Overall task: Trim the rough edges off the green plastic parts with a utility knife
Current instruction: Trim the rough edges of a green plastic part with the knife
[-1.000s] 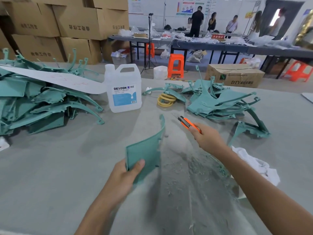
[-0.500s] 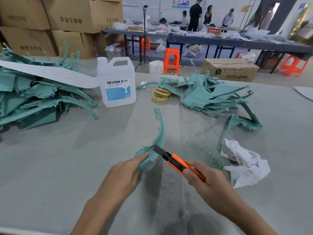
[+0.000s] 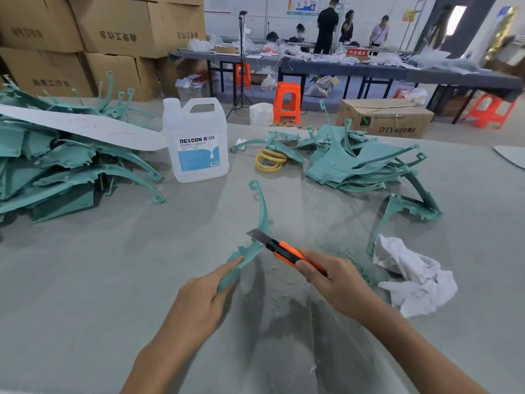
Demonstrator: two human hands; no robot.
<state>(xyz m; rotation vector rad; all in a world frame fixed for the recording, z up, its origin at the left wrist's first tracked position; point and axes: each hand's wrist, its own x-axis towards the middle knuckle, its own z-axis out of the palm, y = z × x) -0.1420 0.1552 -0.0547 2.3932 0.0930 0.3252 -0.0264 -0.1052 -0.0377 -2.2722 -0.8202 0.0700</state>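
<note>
A curved green plastic part [image 3: 262, 217] stands edge-on above the grey table [image 3: 85, 280], its hooked tip pointing away from me. My left hand [image 3: 204, 297] grips its near end, thumb laid along the edge. My right hand [image 3: 335, 282] holds an orange utility knife [image 3: 287, 251]; its bare blade lies across the part's edge about halfway along. Green shavings lie on the table below and to the right of the hands.
A big heap of green parts [image 3: 56, 166] fills the left, a smaller heap [image 3: 360, 163] sits at the back right. Between them stand a white DEXCON jug [image 3: 196, 143] and yellow tape rolls [image 3: 270, 160]. A crumpled white cloth [image 3: 412, 280] lies right of my right hand.
The part turned from showing its broad face to edge-on and came lower. My right hand drew back toward me and brought the knife blade onto the part's edge, then slid it a little farther along.
</note>
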